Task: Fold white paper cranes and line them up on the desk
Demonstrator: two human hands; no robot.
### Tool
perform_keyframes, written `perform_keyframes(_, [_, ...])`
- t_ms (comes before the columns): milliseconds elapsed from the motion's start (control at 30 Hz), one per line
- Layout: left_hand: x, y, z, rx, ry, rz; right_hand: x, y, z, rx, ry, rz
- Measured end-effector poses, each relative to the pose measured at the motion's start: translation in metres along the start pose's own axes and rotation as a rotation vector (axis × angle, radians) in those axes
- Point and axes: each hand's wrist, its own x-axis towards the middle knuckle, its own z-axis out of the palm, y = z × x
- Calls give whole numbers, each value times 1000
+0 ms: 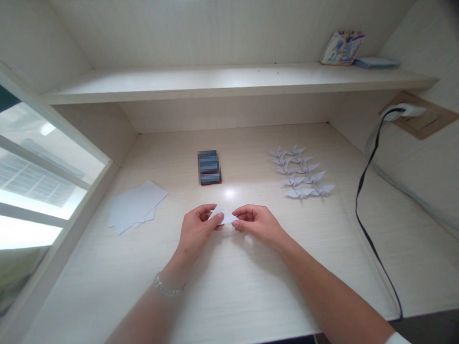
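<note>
A small white sheet of paper (224,213), folded into a triangle, is held just above the desk between both hands. My left hand (200,225) grips its left side, the thumb lying on the front. At the triangle's right corner, my right hand (256,222) pinches the paper between thumb and fingers. Several white folded paper cranes (300,169) stand in rows on the desk to the right. To the left lies a loose, fanned pile of white paper sheets (137,206).
A phone-like dark object (209,168), blurred out, lies beyond my hands. A black cable (361,186) runs from a plug (405,110) in the right wall down across the desk. Above the desk, a shelf (195,82) carries a colourful box (341,48). A window (31,160) borders the left side.
</note>
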Motion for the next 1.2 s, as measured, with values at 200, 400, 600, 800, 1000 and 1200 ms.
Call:
perform_keyframes(200, [-1,3,0,-42,-98,-24,2,2,0,3,6,-11])
perform_keyframes(400, [-4,3,1,-44,-159,-14,0,-3,5,-21,37,-19])
perform_keyframes(600, [-2,1,0,132,-221,42,-3,-4,7,-157,3,-32])
perform_keyframes(800, [-1,-2,-2,262,-181,82,-4,-5,7,-184,-8,-45])
perform_keyframes(1000, [0,-3,-3,347,-165,101,-7,-6,10,-184,-29,-44])
perform_keyframes(1200, [-1,-2,-2,310,-159,112,-6,-6,11,-162,-28,-39])
